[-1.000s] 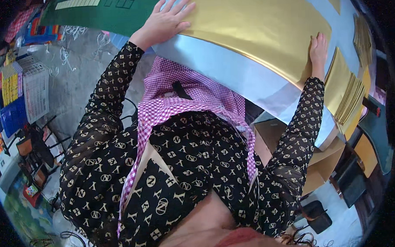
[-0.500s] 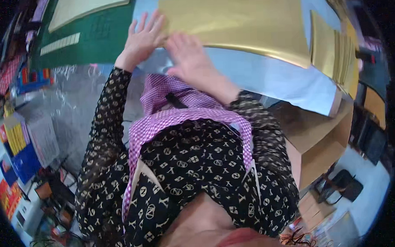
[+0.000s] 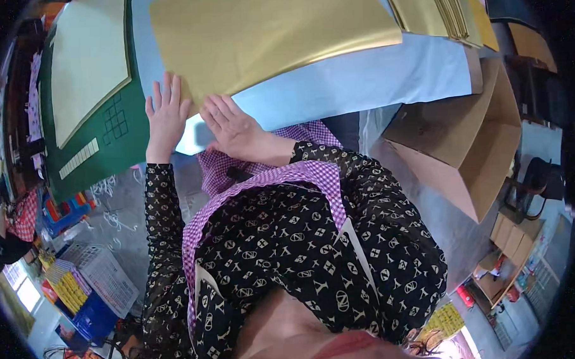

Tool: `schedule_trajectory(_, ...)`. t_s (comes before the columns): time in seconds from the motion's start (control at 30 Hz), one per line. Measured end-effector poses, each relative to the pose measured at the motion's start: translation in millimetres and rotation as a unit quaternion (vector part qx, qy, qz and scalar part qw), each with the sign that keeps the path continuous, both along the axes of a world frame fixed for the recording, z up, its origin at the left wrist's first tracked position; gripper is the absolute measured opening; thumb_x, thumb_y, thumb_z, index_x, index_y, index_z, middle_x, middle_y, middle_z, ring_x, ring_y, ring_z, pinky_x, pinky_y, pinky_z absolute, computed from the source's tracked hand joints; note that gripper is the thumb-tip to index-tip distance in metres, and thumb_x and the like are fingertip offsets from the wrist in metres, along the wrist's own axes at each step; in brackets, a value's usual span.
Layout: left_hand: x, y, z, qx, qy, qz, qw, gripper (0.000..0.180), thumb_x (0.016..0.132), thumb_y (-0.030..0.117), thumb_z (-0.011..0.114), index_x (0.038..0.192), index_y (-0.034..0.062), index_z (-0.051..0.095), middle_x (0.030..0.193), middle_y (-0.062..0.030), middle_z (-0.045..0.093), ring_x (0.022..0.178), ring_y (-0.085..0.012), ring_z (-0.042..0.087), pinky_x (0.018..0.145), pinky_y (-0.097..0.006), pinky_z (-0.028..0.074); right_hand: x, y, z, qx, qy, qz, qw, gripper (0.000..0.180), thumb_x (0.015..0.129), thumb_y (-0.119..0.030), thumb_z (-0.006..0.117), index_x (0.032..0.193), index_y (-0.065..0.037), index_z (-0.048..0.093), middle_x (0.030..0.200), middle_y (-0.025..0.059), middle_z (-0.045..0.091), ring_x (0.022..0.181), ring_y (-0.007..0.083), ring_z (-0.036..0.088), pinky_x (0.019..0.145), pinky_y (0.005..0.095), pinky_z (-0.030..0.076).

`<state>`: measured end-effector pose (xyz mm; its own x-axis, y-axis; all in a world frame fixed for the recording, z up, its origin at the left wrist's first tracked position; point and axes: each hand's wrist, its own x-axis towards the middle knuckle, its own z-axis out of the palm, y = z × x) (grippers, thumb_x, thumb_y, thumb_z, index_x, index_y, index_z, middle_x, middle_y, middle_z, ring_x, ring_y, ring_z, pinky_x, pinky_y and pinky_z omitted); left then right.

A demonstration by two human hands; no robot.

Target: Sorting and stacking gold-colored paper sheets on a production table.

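A large gold sheet (image 3: 276, 34), smooth and slightly shiny, lies over the light blue table cover (image 3: 360, 76). My left hand (image 3: 165, 117) rests flat with fingers stretched out at the sheet's left edge, close to its near corner. Beside it, my right hand (image 3: 235, 127) is laid palm down over the sheet's near edge by that same corner, its fingers extended. Neither hand grips anything. The tip of the corner is partly hidden by my right hand's fingers.
A green mat (image 3: 78, 168) on the left carries a cream sheet (image 3: 90, 66) and a strip of small white pieces (image 3: 79, 158). Folded gold sheets (image 3: 424, 10) are stacked at the far right. Below the table's right end stands an open cardboard box (image 3: 439, 168).
The whole view has turned, so the table and sheet appear shifted left. My right hand, blurred before, is now sharp and lower; both hands stay by the sheet's near left corner.
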<state>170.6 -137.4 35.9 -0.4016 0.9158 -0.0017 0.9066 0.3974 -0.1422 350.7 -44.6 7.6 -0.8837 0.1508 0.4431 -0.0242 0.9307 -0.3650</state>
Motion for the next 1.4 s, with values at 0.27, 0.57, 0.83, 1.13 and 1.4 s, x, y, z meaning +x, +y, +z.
schedule_trajectory(0.27,-2,-2,-1,-0.008,-0.018,-0.003,1.000,0.059,0.098,0.038,0.039,0.149,0.0134,0.021,0.156,-0.0111,0.016,0.142,-0.0368,0.017,0.111,-0.054,0.016,22,19,3,-0.034,-0.047,-0.046,0.997,0.080,0.078,-0.048,0.061,0.127,0.012,0.041,0.135,0.0280,0.041,0.131,0.0396,0.035,0.112,0.0483,0.023)
schedule_trajectory(0.57,0,-1,2,-0.026,-0.032,0.013,0.999,0.058,0.099,0.037,0.035,0.150,0.0121,0.019,0.156,-0.0112,0.015,0.142,-0.0363,0.015,0.112,-0.053,0.013,62,75,13,-0.063,-0.065,-0.119,0.989,0.077,0.075,-0.040,0.068,0.126,0.011,0.041,0.132,0.0282,0.043,0.128,0.0416,0.037,0.109,0.0509,0.025)
schedule_trajectory(0.83,-1,3,1,-0.011,-0.032,-0.005,0.999,0.058,0.099,0.035,0.035,0.149,0.0108,0.020,0.156,-0.0121,0.016,0.142,-0.0368,0.016,0.112,-0.054,0.014,108,126,1,0.015,-0.116,-0.269,0.956,0.077,0.083,-0.051,0.056,0.133,0.005,0.038,0.140,0.0225,0.039,0.134,0.0362,0.032,0.111,0.0514,0.019)
schedule_trajectory(1.13,-4,-4,1,-0.036,-0.031,0.010,0.999,0.056,0.099,0.033,0.034,0.149,0.0106,0.022,0.157,-0.0110,0.014,0.143,-0.0364,0.013,0.112,-0.054,0.014,149,178,-1,0.048,-0.147,-0.358,0.921,0.071,0.088,-0.051,0.050,0.135,0.001,0.038,0.143,0.0192,0.037,0.136,0.0323,0.032,0.112,0.0521,0.017)
schedule_trajectory(1.4,-2,-5,2,-0.044,-0.026,0.024,0.998,0.056,0.099,0.034,0.034,0.149,0.0110,0.022,0.157,-0.0104,0.013,0.143,-0.0353,0.014,0.112,-0.053,0.013,172,218,-9,0.073,-0.208,-0.426,0.877,0.065,0.095,-0.049,0.038,0.139,0.000,0.034,0.147,0.0166,0.033,0.138,0.0315,0.027,0.112,0.0541,0.015)
